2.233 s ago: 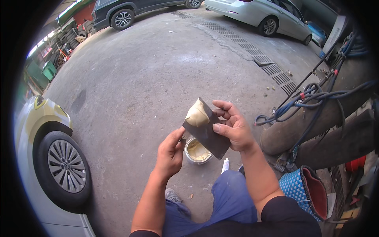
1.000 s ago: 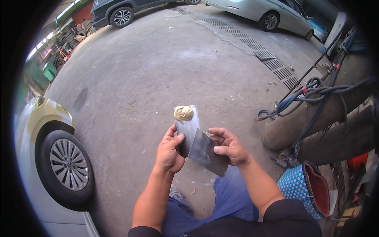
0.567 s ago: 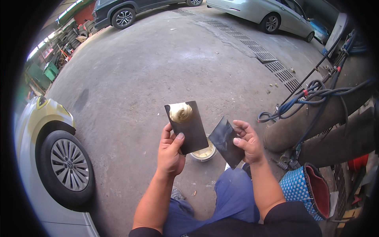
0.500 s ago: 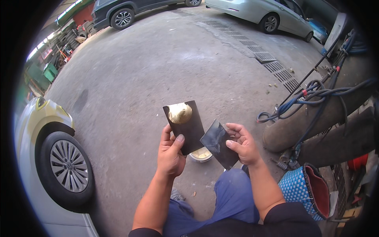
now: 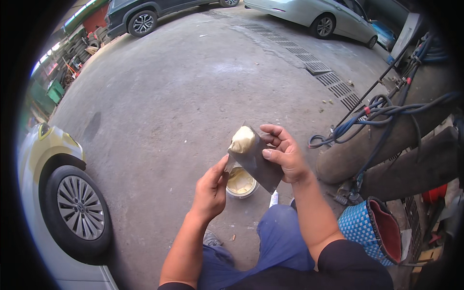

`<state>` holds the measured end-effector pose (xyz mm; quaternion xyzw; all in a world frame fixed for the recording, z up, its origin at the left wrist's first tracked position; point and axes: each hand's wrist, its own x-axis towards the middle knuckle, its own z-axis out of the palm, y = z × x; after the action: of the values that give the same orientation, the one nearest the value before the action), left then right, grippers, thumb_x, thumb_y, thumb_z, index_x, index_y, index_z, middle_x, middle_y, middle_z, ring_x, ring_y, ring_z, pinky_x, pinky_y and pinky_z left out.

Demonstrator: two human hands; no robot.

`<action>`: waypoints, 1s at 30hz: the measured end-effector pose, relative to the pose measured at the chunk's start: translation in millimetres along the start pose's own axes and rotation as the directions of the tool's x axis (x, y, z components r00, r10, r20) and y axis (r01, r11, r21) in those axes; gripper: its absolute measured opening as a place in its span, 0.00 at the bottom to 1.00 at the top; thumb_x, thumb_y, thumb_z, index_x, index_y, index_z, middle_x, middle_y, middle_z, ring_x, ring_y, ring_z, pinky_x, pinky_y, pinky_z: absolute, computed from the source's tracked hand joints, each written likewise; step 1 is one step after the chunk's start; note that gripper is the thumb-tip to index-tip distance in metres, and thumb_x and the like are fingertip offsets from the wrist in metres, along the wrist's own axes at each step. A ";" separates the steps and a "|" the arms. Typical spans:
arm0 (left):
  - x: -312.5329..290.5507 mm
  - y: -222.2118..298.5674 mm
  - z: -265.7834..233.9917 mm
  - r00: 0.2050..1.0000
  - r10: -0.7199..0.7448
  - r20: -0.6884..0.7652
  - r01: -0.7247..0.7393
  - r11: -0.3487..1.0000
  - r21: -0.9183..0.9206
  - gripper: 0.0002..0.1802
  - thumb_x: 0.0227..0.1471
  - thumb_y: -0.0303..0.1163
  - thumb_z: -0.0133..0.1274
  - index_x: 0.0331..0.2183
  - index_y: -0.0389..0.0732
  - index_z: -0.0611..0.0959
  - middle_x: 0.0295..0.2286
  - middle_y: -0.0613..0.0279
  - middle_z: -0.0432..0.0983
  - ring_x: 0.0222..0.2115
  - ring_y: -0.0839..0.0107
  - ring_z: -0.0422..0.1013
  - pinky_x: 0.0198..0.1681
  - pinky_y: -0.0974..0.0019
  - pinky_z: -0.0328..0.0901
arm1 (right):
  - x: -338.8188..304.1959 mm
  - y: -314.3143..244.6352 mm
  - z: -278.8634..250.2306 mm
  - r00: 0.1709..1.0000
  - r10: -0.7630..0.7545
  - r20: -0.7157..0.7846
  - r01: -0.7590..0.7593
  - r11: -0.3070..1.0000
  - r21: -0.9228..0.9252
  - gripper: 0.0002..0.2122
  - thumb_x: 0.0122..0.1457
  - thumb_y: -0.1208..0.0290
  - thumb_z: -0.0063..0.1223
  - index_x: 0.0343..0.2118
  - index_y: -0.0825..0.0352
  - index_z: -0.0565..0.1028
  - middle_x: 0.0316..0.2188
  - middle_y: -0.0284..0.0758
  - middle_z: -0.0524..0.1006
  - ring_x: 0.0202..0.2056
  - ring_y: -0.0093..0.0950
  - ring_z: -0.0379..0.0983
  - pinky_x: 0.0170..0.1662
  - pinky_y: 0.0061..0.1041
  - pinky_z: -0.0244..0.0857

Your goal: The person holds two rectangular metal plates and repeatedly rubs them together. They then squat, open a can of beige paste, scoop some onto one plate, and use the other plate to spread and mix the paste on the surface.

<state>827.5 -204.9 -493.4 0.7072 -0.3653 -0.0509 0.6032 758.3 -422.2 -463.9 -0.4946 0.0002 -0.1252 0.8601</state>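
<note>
My right hand is closed on a flat dark putty spreader, thumb on its face and fingers along its right edge. A smooth cream lump of putty sits at its upper end. My left hand pinches a second spreader, turned nearly edge-on against the first and mostly hidden. Which spreader carries the whole lump, I cannot tell. Below the hands, a round tub of cream putty stands on the floor, partly covered by the spreaders. Beside my knee lies a white tube.
At the left is a car with a multi-spoke wheel. Thick cylinders with coiled blue hoses lie at the right, near a blue-and-white checked bag. Parked cars and a floor grate are farther off.
The two spreaders have come together from apart. The left one has turned edge-on, and the putty lump now shows farther right, beside my right hand. More of the tub shows.
</note>
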 end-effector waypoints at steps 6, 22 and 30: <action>8.3 -4.5 -17.2 0.911 -0.325 0.256 0.405 0.825 -0.394 0.22 0.57 0.25 0.49 0.54 0.34 0.72 0.44 0.56 0.77 0.43 0.68 0.73 0.49 0.65 0.66 | 3.3 -41.0 2.3 0.823 -0.445 0.353 0.536 0.814 -0.222 0.26 0.52 0.90 0.50 0.56 0.68 0.66 0.47 0.39 0.74 0.52 0.30 0.71 0.55 0.30 0.67; 2.8 -6.9 -33.6 0.918 -0.117 0.378 0.384 0.497 -0.778 0.26 0.55 0.25 0.53 0.55 0.31 0.70 0.49 0.55 0.73 0.50 0.67 0.69 0.55 0.62 0.63 | -21.6 -10.2 -33.5 0.890 0.051 0.452 0.342 0.580 -0.739 0.24 0.47 0.87 0.54 0.51 0.67 0.73 0.48 0.39 0.76 0.53 0.32 0.70 0.55 0.31 0.67; 9.3 -0.6 -14.8 0.887 -0.442 0.130 0.345 0.452 -0.822 0.23 0.57 0.23 0.46 0.55 0.35 0.67 0.48 0.56 0.73 0.48 0.66 0.71 0.54 0.60 0.65 | -47.6 30.3 -23.7 0.989 -0.080 0.122 0.036 0.944 0.329 0.29 0.50 0.84 0.51 0.58 0.67 0.63 0.54 0.45 0.71 0.55 0.35 0.69 0.58 0.38 0.65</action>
<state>842.2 -198.2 -486.5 0.4055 -0.0920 -0.3180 0.8520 715.8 -417.6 -507.7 -0.3528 -0.0927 -0.1155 0.9239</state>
